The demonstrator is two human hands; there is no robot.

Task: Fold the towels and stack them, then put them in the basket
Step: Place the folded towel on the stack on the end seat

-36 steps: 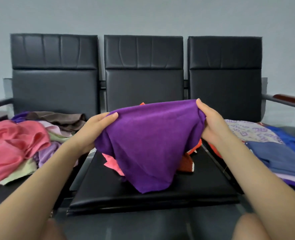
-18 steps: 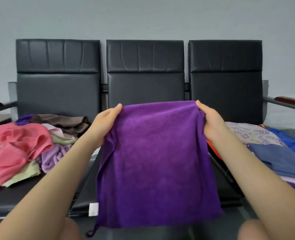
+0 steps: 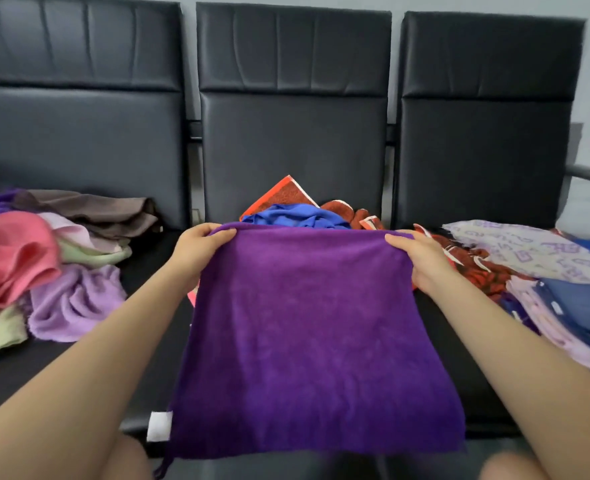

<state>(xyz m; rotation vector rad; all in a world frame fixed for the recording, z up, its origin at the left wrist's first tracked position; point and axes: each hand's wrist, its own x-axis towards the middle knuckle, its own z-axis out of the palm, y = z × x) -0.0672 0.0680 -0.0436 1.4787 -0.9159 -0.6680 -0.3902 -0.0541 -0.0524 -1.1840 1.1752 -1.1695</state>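
Observation:
A purple towel is spread flat over the middle black seat, its near edge hanging past the seat's front, with a white label at its lower left corner. My left hand pinches the towel's far left corner. My right hand pinches the far right corner. Behind the towel lie a crumpled blue towel and an orange-red patterned towel. No basket is in view.
A heap of unfolded towels, pink, lilac, pale green and brown, fills the left seat. On the right seat lie flat towels: a patterned white one and a blue one. Three black backrests stand behind.
The purple towel went from bunched and lifted, to hanging open in the air, to lowered flat onto the middle seat. Both hands kept their corners and moved down and forward.

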